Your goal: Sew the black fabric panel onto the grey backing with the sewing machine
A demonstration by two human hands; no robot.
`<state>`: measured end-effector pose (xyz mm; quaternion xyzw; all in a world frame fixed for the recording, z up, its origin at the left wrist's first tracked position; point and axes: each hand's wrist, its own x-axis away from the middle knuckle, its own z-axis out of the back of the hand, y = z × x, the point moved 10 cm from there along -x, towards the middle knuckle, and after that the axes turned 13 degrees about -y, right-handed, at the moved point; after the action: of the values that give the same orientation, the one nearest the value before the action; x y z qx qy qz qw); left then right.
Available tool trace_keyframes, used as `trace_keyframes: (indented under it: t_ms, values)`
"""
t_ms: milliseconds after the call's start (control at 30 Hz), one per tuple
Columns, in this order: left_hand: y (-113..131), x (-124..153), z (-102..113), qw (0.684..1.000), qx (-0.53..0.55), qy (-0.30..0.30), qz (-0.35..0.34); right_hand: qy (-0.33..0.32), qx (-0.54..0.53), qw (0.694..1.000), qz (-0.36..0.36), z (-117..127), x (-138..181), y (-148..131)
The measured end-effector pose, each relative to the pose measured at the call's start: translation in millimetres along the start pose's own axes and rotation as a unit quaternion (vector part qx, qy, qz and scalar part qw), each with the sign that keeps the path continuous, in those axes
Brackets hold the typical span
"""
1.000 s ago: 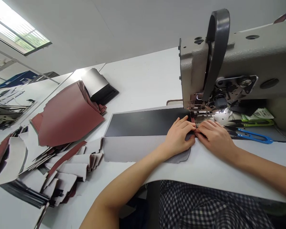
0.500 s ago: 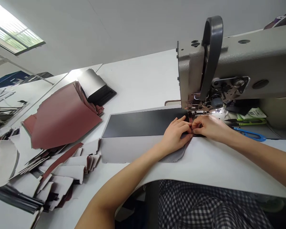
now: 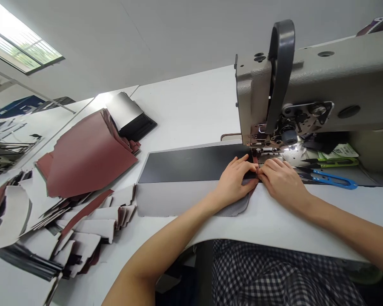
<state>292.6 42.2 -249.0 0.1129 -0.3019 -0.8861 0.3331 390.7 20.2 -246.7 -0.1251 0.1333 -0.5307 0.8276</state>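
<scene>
Place: sewing workshop | signs: industrial sewing machine (image 3: 284,80), cut-panel stacks (image 3: 89,155), thread snips (image 3: 335,182)

The sewing machine (image 3: 309,91) is putty grey with a black curved guard (image 3: 281,55). A matte black panel (image 3: 191,163) sits beside pale grey mesh fabric (image 3: 234,207) on the white bench (image 3: 185,102). Maroon leather pieces (image 3: 89,155) lie leftward. One pair of thread snips (image 3: 335,181) is blue-handled, another (image 3: 338,162) green. The gingham cloth (image 3: 274,276) is black-and-white.

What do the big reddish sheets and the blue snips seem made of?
The reddish-brown sheets look like leather or faux leather: smooth, matte, in stiff layers. The blue-handled thread snips seem steel with glossy coated handles; too small to be sure.
</scene>
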Motion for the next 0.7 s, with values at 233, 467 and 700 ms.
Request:
trace_keyframes:
  t_ms: [233, 467, 700]
  values:
    - [3.9, -1.5, -1.7, 0.999, -0.034, -0.015, -0.024, -0.053, -0.008, 0.997, -0.048, -4.4, -12.1, 10.3]
    - [11.3, 14.4, -2.7, 0.987, -0.134, -0.054, -0.075, -0.048, -0.043, 0.995, -0.079, 3.7, -17.4, 23.3]
    - [9.7, 22.5, -7.4, 0.978, -0.165, -0.064, -0.11, -0.038, -0.067, 0.994, -0.073, 4.1, -19.9, 28.7]
